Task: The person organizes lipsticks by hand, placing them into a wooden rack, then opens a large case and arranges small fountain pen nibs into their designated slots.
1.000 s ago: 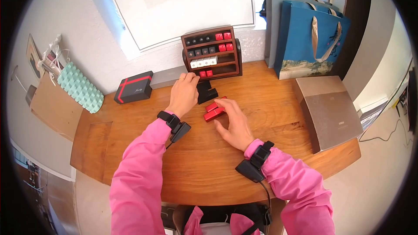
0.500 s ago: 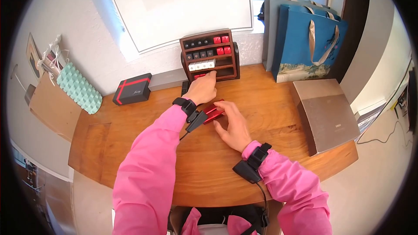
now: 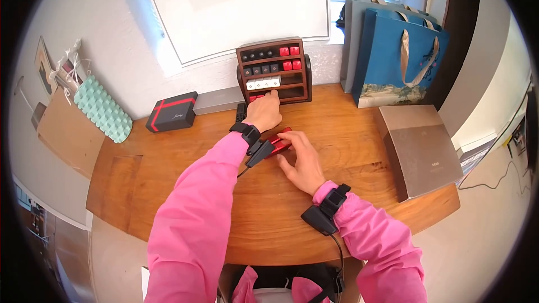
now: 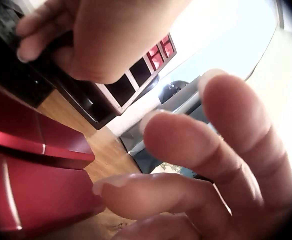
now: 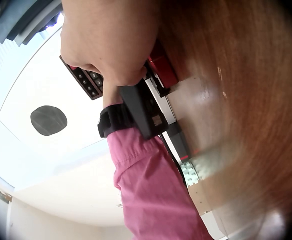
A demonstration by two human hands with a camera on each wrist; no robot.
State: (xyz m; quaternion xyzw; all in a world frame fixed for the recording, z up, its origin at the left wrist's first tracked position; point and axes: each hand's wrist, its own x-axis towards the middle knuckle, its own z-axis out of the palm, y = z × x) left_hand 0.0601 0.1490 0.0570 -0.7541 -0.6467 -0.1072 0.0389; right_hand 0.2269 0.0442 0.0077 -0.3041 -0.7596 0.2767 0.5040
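My left hand (image 3: 263, 115) reaches to the bottom shelf of a small dark wooden rack (image 3: 306, 78) at the back. Its index fingertip is right at that shelf, just below the white blocks (image 3: 264, 83). In the left wrist view, the bent fingers of my left hand (image 4: 121, 35) overlap a black block; I cannot tell what they hold. My right hand (image 3: 304, 164) is beside two red boxes (image 3: 277, 145) with thin gold lines. Its fingers are loosely spread, close to the edges of the red boxes (image 4: 41, 200) in the left wrist view.
Black and red blocks (image 3: 288, 50) fill the upper shelves. A black gift box with red ribbon (image 3: 173, 112) and a long grey box (image 3: 218, 100) lie at the back left. A green vase (image 3: 104, 109) stands further left, a brown box (image 3: 421, 163) and blue bag (image 3: 387, 50) right.
My left hand has moved right along the front of the rack and now covers most of the bottom shelf and the black blocks below it. The right hand has barely moved.
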